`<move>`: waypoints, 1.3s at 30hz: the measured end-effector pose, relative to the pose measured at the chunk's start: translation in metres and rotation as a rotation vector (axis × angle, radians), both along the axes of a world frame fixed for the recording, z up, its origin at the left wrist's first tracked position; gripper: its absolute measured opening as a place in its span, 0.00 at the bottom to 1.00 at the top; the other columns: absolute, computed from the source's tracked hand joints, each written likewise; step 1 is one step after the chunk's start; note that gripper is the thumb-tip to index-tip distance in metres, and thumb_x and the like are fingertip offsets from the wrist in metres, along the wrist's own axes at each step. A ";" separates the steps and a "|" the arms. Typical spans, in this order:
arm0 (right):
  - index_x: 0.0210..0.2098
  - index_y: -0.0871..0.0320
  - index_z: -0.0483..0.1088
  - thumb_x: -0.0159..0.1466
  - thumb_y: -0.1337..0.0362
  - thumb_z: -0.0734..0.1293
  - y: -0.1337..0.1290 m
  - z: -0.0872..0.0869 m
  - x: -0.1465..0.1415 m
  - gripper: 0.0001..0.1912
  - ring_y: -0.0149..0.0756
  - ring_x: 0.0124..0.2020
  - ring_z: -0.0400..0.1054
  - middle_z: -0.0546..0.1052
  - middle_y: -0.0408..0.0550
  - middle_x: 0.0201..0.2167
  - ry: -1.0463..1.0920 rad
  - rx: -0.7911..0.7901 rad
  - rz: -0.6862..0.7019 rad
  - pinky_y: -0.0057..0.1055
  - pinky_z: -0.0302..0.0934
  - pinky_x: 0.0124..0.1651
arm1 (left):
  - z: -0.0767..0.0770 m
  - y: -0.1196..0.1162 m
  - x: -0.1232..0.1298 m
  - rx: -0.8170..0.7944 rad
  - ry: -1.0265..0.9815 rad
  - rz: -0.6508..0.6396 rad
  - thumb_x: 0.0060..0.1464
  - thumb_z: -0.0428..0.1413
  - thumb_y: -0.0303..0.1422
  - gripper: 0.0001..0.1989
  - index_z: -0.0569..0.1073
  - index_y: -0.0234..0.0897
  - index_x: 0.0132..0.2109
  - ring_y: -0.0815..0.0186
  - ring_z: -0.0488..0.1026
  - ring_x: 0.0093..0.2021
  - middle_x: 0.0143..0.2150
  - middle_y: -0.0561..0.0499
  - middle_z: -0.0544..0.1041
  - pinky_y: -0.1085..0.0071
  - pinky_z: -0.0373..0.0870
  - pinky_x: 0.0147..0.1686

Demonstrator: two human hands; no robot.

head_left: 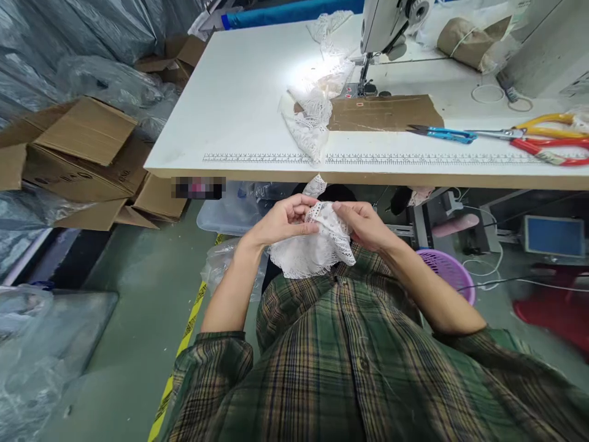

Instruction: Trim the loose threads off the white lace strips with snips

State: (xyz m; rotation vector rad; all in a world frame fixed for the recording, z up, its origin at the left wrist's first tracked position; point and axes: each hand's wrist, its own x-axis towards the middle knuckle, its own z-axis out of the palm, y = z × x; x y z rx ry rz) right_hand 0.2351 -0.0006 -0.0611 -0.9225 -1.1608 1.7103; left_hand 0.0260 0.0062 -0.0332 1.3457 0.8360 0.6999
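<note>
A piece of white lace fabric (pixel 308 248) hangs between my two hands, in front of the table edge and above my lap. My left hand (pixel 288 220) grips it at the upper left, thumb and fingers closed on the lace. On the other side my right hand (pixel 361 222) pinches the upper right part; its fingertips are partly hidden by the cloth. More white lace (pixel 313 116) lies in a strip on the sewing table (pixel 230 98), reaching down over the front edge toward my hands. The sewing machine (pixel 372 37) stands beyond, with its needle area beside the lace.
Brown cardboard (pixel 386 113) lies by the machine, with blue thread snips (pixel 444 133), red-handled scissors (pixel 547 150) and yellow-handled scissors (pixel 547 124) to its right. Open cardboard boxes (pixel 87 132) stand at left. Below the table are a purple basket (pixel 448 270) and a clear plastic bin (pixel 225 212).
</note>
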 end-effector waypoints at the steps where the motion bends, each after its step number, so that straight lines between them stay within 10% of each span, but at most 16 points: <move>1: 0.21 0.57 0.72 0.56 0.43 0.74 0.003 0.001 0.001 0.24 0.30 0.20 0.62 0.70 0.42 0.18 0.030 -0.042 -0.015 0.28 0.58 0.24 | -0.002 0.000 0.002 -0.016 -0.008 -0.010 0.46 0.70 0.36 0.26 0.72 0.32 0.50 0.66 0.76 0.38 0.39 0.47 0.80 0.69 0.73 0.41; 16: 0.27 0.57 0.77 0.48 0.54 0.81 0.026 -0.017 0.023 0.16 0.34 0.22 0.72 0.79 0.44 0.21 0.141 -0.177 -0.235 0.30 0.71 0.27 | 0.003 0.010 0.002 0.079 0.230 -0.006 0.55 0.61 0.48 0.24 0.67 0.37 0.21 0.74 0.51 0.21 0.20 0.57 0.57 0.71 0.45 0.22; 29: 0.31 0.56 0.74 0.55 0.67 0.72 0.035 -0.040 0.024 0.04 0.39 0.37 0.78 0.82 0.43 0.29 0.326 -0.314 -0.395 0.36 0.77 0.44 | -0.011 0.032 0.002 -0.015 0.155 0.149 0.54 0.64 0.39 0.12 0.75 0.35 0.29 0.75 0.62 0.24 0.24 0.54 0.70 0.76 0.57 0.22; 39: 0.35 0.57 0.75 0.56 0.69 0.69 0.001 -0.016 0.071 0.07 0.43 0.41 0.80 0.83 0.46 0.33 0.260 -0.303 -0.495 0.43 0.75 0.52 | 0.001 0.034 0.012 0.191 0.188 -0.026 0.59 0.59 0.37 0.10 0.76 0.33 0.35 0.73 0.74 0.26 0.29 0.50 0.78 0.76 0.68 0.27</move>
